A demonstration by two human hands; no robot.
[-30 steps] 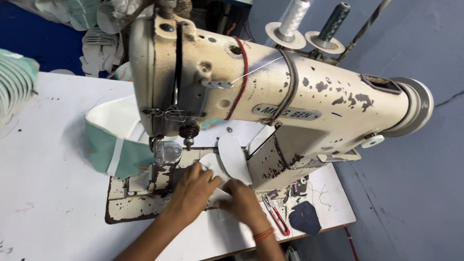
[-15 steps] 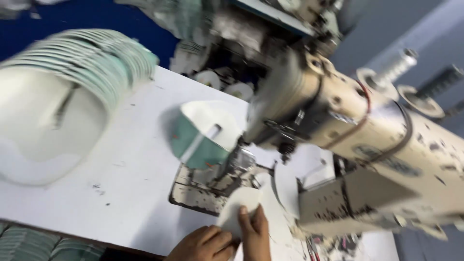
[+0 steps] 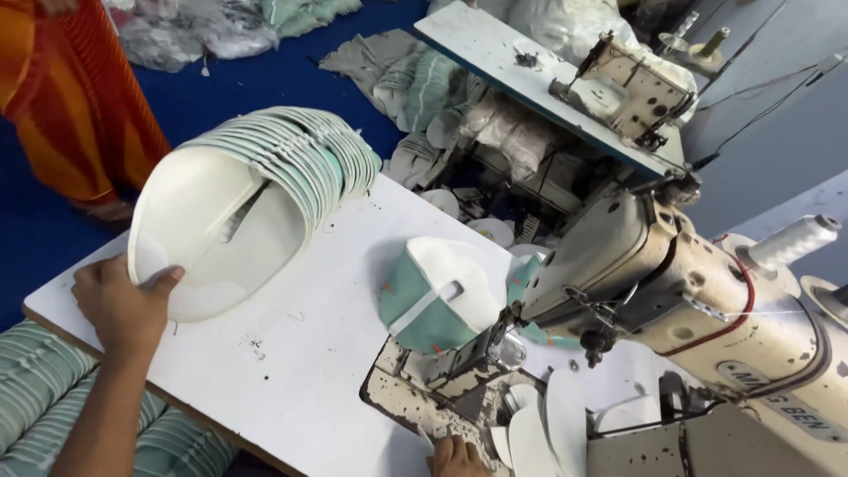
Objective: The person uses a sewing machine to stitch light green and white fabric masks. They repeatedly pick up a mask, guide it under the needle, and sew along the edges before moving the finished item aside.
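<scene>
My left hand [image 3: 119,305] grips the near end of a long nested stack of white and green cap brims [image 3: 252,190] lying on the white table [image 3: 291,353]. My right hand [image 3: 455,458] rests at the bottom edge on the worn base plate [image 3: 415,397], touching a white curved brim piece [image 3: 530,442] by the needle. A green and white cap panel [image 3: 437,296] sits behind the presser foot of the cream sewing machine [image 3: 698,305].
A second sewing machine [image 3: 627,88] stands on another table behind. Piles of green and white fabric pieces [image 3: 433,84] lie on the blue floor. More stacked brims [image 3: 44,397] sit at lower left. A person in orange clothing [image 3: 71,88] stands at upper left.
The view has swung left from the sewing machine to the brim stack. My left hand has left the needle area and taken hold of the stack's near end. My right hand stays by the base plate.
</scene>
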